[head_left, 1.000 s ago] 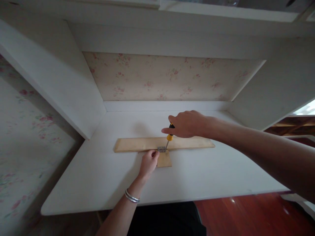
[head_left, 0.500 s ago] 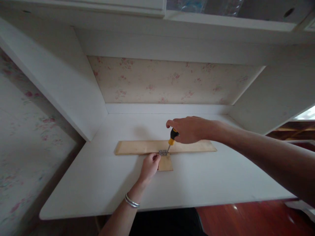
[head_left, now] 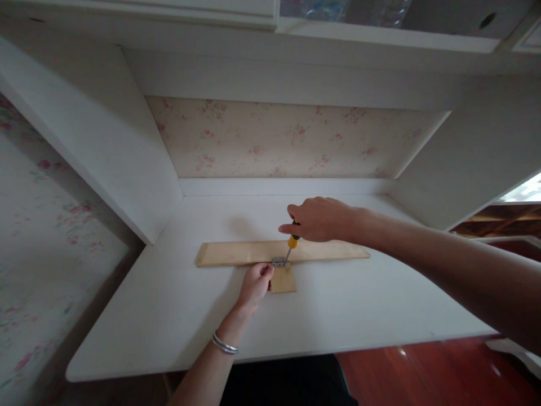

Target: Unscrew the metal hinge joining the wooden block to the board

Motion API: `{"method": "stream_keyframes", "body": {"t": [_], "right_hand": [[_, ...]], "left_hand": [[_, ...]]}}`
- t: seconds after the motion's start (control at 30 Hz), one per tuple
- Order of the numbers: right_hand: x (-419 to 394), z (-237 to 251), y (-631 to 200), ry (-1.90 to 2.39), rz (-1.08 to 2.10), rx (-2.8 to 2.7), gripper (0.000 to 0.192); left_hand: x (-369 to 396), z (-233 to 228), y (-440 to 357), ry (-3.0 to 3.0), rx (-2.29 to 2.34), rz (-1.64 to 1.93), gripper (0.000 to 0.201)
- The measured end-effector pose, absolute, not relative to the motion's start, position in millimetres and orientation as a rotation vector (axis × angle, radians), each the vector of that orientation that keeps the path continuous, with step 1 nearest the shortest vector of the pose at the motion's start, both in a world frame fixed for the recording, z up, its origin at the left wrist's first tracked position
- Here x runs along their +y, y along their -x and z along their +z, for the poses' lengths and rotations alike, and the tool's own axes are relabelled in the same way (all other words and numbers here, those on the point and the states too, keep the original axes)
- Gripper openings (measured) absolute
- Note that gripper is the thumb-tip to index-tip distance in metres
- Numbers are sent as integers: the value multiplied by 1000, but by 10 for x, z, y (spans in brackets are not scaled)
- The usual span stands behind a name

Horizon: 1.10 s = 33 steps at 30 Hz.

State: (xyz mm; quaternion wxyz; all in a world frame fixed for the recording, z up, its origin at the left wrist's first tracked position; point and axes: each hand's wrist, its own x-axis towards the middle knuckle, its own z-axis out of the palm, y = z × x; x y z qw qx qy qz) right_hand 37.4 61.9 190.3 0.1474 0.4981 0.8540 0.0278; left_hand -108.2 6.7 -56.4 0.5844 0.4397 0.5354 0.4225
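My right hand [head_left: 319,219] is closed around the yellow-and-black handle of a screwdriver [head_left: 293,242]. The screwdriver leans a little, its metal shaft running down to the right end of a small metal hinge [head_left: 278,261]. That hinge lies across the joint between a long light wooden board [head_left: 236,253] and a short wooden piece [head_left: 284,280]. At the hinge's left end, my left hand [head_left: 255,285] has its fingers pinched together, also touching the short piece's edge. The screw, if any, under the screwdriver tip is too small to make out.
Both boards rest on a white desk [head_left: 169,316] with a rounded front left corner. White side panels [head_left: 105,129] enclose it, and an overhead cabinet [head_left: 139,12] hangs above. Flowered wallpaper [head_left: 253,141] covers the back. Red flooring [head_left: 393,375] shows below the front edge.
My right hand has turned about the screwdriver handle, with a finger now stretched across it. The left hand, hinge and boards keep their places; the view has shifted slightly.
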Motion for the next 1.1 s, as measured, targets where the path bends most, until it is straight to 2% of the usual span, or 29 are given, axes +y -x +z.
{"method": "stream_keyframes", "body": {"t": [0.13,0.23,0.33,0.47,0.53,0.67,0.77,0.87,0.97,1.1], "right_hand": [[646,1911,-390,-1262,-12,2606,43],[655,1919,-385,-1235,-35,2622,50],[644,1931,-348,-1401,113,2488,58],[630,1963,-323,-1294,60,2511,41],[626,1977,-320,-1259,11,2511,45],[630,1978,-308,-1390,137,2430,54],[642,1970,-309,-1308,79,2483,42],[647,1977,-304,-1295,27,2491,52],[644,1995,-286,-1446,170,2409,57],[635,2020,-274,-1370,82,2433,42]], "left_hand": [[70,-576,1081,-1028,1246,978,34],[75,-595,1080,-1016,1239,978,35],[78,-605,1078,-1006,1233,985,34],[77,-598,1078,-1002,1223,999,34],[76,-589,1077,-1002,1220,1003,34],[74,-577,1077,-994,1225,994,35],[72,-578,1080,-991,1227,989,35],[69,-577,1083,-997,1223,985,35],[66,-568,1084,-1001,1217,981,35],[64,-560,1089,-1010,1237,969,34]]}}
